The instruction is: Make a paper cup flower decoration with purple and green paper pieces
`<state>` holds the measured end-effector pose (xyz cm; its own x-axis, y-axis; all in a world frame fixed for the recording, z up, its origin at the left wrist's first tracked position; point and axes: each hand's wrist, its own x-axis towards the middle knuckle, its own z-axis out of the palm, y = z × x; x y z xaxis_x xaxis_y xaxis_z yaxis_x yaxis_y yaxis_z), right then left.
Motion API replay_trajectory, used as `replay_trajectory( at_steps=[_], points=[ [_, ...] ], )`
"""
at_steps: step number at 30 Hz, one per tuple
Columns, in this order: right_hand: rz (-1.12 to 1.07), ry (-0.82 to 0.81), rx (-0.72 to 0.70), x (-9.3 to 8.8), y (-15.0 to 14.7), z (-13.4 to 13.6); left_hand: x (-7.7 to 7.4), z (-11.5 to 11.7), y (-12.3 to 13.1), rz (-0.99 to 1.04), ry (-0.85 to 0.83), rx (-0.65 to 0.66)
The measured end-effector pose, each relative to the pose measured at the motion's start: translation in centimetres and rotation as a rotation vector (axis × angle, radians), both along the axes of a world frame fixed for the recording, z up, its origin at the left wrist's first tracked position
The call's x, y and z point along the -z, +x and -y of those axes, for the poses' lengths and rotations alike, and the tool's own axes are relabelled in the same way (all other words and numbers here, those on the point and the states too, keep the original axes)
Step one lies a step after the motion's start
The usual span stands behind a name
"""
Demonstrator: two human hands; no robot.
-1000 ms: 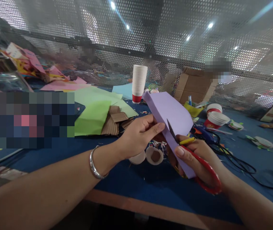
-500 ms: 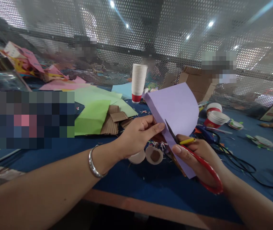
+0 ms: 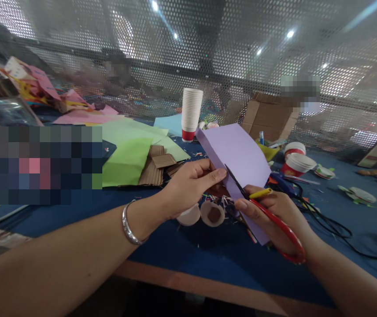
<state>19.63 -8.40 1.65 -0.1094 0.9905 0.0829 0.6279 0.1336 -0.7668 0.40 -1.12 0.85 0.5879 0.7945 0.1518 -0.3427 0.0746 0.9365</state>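
Since half a second ago, the far flap of the purple paper (image 3: 236, 152) has sunk and the red-handled scissors (image 3: 269, 214) have edged nearer the left hand (image 3: 190, 187). On my feed, a perforated metal screen (image 3: 162, 39) closes the room behind a scrap-strewn blue table (image 3: 182, 251), where marks on the pink paper (image 3: 45, 82) are too blurred for me to read. I have the smooth purple paper above the table's near middle, a fold marking off its narrow strip, which the left thumb and fingers pinch, while the right hand's (image 3: 287, 211) fingers curl around the scissors' handle, dark blade along the fold.
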Motion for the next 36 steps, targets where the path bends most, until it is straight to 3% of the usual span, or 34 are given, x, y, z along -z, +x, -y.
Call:
replay_trajectory(
  at_steps=[6, 20, 36],
  points=[
    [0.068, 0.056, -0.021, 0.16, 0.11, -0.23, 0.21, -0.44, -0.11, 0.066, 0.034, -0.122],
    [0.129, 0.059, -0.075, 0.64, 0.5, -0.39, 0.01, -0.47, -0.28, 0.008, 0.13, -0.103],
    [0.007, 0.006, -0.135, 0.16, 0.39, -0.21, 0.29, -0.63, -0.15, 0.067, 0.03, -0.053]
  ],
)
